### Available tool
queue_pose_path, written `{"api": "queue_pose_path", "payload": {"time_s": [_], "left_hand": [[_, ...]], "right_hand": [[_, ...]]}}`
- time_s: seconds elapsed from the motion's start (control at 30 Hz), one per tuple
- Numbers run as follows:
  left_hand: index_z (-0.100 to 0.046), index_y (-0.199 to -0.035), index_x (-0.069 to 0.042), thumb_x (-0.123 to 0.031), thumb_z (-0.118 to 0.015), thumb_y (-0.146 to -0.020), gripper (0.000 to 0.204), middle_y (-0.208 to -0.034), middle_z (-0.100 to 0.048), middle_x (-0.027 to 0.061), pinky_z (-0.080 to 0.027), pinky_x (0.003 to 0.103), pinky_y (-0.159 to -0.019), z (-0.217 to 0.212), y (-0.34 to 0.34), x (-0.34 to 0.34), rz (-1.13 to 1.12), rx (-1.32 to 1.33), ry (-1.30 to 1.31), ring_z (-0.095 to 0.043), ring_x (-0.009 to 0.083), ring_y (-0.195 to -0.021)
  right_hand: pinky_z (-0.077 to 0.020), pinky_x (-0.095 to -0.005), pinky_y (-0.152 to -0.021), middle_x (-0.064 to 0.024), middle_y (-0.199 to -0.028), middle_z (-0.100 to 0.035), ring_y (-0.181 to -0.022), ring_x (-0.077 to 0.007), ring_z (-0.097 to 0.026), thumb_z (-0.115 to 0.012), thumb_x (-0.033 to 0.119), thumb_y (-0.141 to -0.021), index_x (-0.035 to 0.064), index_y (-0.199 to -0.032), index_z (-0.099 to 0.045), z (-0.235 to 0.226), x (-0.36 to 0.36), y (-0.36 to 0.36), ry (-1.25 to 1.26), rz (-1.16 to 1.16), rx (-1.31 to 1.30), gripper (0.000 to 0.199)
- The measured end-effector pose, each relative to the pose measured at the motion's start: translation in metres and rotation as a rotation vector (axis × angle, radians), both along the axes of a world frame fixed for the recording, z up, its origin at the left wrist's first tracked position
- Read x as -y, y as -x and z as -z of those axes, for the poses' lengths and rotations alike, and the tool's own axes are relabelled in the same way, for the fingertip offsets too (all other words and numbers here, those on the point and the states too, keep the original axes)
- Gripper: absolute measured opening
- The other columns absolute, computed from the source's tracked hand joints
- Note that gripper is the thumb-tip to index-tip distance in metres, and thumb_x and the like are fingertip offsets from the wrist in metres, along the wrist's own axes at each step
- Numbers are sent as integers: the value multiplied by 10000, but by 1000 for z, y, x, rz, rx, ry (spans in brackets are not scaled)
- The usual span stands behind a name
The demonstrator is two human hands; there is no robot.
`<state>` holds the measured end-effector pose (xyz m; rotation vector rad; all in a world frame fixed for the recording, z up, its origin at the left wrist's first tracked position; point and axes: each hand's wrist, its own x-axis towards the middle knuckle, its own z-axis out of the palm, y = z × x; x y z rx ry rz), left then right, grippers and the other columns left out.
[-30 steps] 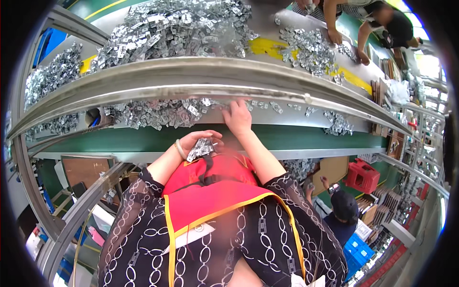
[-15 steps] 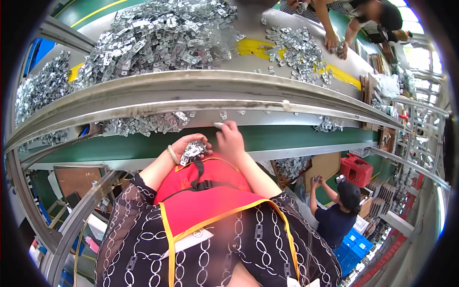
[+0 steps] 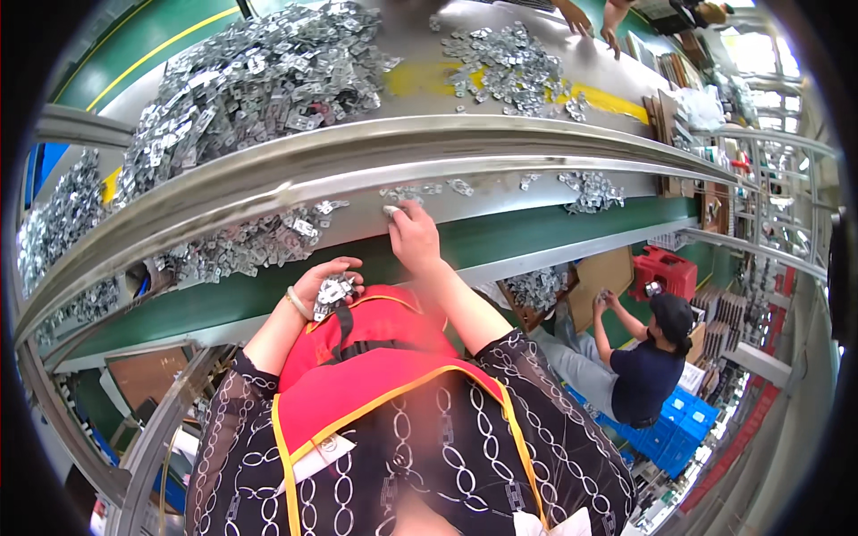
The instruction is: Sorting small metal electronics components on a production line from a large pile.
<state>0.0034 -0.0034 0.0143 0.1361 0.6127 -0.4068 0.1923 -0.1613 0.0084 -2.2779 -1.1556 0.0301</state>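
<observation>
**Two hands at the belt, one full of metal pieces**

The left hand (image 3: 326, 284) is cupped close against the red apron (image 3: 375, 357), palm up, fingers curled round a small clutch of metal pieces (image 3: 334, 290). A pale bracelet (image 3: 297, 304) sits on that wrist.

The right hand (image 3: 413, 239) reaches forward, away from the body, with its fingertips pinched on a single metal piece (image 3: 391, 212) lying on the grey belt (image 3: 500, 192). Just beyond those fingertips a few more loose pieces (image 3: 420, 189) are scattered, touching nothing but the belt.

To the left of the right hand, and ahead of the left hand, a thicker drift of the same pieces (image 3: 250, 241) lies along the belt. Further right of the right hand sits a smaller cluster (image 3: 594, 189).

Beyond a curved steel rail (image 3: 357, 147), well ahead of both hands, a big heap (image 3: 250, 76) is spread over a wide table (image 3: 420, 80), with a second, flatter spread (image 3: 509, 58) to its right. Another person's hands (image 3: 590, 18) touch the far edge there.

Below and to the right of the right hand, a cardboard box (image 3: 536, 290) holds more metal pieces. Near it a seated person (image 3: 643, 366) in a dark top handles something small that cannot be made out. A red crate (image 3: 666, 272) stands past that person and blue crates (image 3: 666, 429) behind; their contents are not visible.
</observation>
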Motion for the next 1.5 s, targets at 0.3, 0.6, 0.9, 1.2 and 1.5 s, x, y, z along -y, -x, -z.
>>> {"api": "queue_pose_path", "payload": {"time_s": [0.3,0.6,0.9,1.2,1.5], "left_hand": [[-599,-1088,-27,-192,-552,-936,230,-928,-670,152,-587,364,-651,2,-1,0,21,-50,-22,-675,299,-883],[-609,-1044,-21,-201,-561,-925,222,-934,-659,152,-582,352,-665,12,12,-4,31,-223,-79,-666,300,-880],[-637,-1045,-12,-194,-585,-920,228,-948,-680,135,-563,356,-774,1,-9,-7,124,-235,-125,-667,272,-904],[-590,-943,-28,-197,-532,-917,181,-875,-620,164,-584,349,-629,-9,-5,5,25,-116,-56,-643,290,-823],[-607,-1048,-9,-227,-561,-936,250,-954,-654,161,-587,356,-717,23,13,1,-5,33,73,-663,274,-877]], "right_hand": [[-306,-461,-1010,-99,-1267,-552,-1225,-310,-444,-689,352,-776,181,-1058,-658,86,-9,-34,177,-37,37,332],[-209,-538,-1082,-80,-1465,-431,-1405,-330,-289,-658,416,-805,273,-1161,-664,57,-13,-80,120,-134,243,384],[-211,-486,-1075,-22,-1390,-501,-1367,-296,-334,-663,412,-789,259,-1107,-660,77,14,-140,278,-171,672,352],[-232,-495,-1031,-94,-1281,-549,-1264,-324,-413,-687,388,-765,190,-1040,-690,13,1,-174,113,94,258,339],[-377,-484,-948,-96,-1204,-605,-1114,-289,-538,-714,326,-723,102,-959,-682,40,-51,-62,45,-202,-171,326]]}}
